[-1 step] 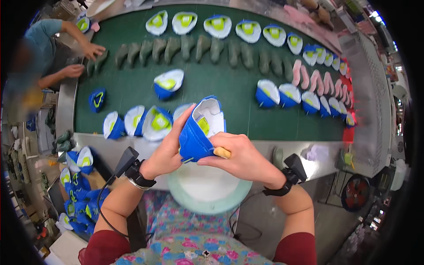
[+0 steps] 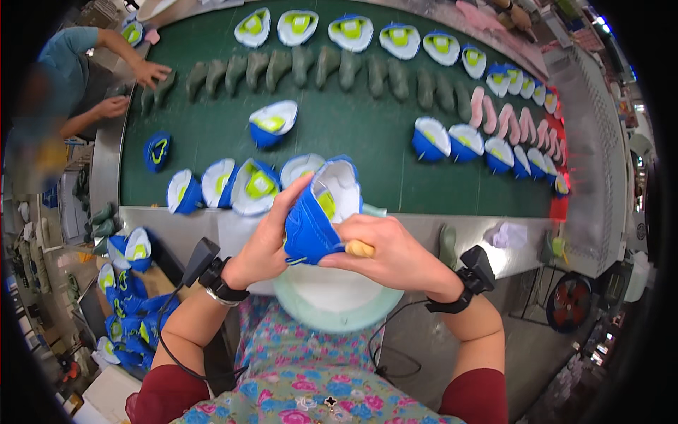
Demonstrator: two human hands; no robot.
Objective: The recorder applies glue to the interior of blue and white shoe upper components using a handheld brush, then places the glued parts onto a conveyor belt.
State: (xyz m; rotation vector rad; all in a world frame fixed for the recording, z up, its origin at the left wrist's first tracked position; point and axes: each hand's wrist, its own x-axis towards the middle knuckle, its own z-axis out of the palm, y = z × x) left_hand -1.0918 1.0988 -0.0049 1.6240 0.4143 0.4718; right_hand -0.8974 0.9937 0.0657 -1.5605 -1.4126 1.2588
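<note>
Over a pale bowl (image 2: pixel 339 319), I hold a blue shoe upper (image 2: pixel 311 225) with a white lining and a lime-green patch inside. My left hand (image 2: pixel 267 244) is wrapped round its left side. Closed at the upper's right edge, my right hand (image 2: pixel 395 253) grips a tan wooden-looking handle (image 2: pixel 360 248); the tool's working end is hidden. Beyond my hands, more blue uppers (image 2: pixel 256 185) stand along the near edge of the green belt (image 2: pixel 353 134). One upper (image 2: pixel 273 124) sits farther in.
Dark green foot-shaped lasts (image 2: pixel 304 67) line the belt's middle, with pink ones (image 2: pixel 508 121) at right. A co-worker's hand (image 2: pixel 152 73) touches a last at far left. Blue uppers (image 2: pixel 134 311) pile at my left. A fan (image 2: pixel 568 305) stands at right.
The tan handle has shifted slightly right in my right hand, and the upper has tilted a little. The whole view has moved slightly. Both hands keep their grip.
</note>
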